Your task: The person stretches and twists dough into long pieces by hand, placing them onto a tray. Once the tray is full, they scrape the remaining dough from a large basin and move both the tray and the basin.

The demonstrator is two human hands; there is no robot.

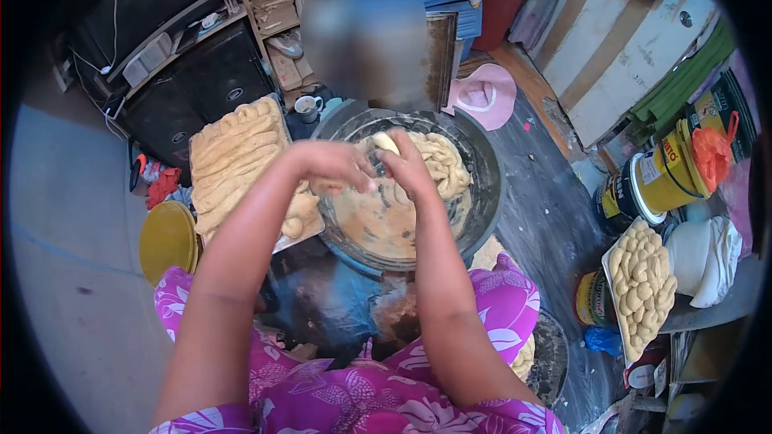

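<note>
While both my hands meet over the near rim of the dough bowl (482, 193), a small dough piece (384, 143) sits pinched at their fingertips. My left hand (334, 165) curls closed on it from the left; my right hand (408, 170) closes on it from the right, equally near. Its long axis cannot be read. More dough (438, 162) lies just beyond, to the far right. My fingers hide the piece's underside.

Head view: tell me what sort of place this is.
Probably a cramped home workspace for making dough snacks, set up at floor level. Both hands, left hand and right hand, work dough over a big bowl; trays of shaped dough and braided pieces sit around, amid tins.
</note>
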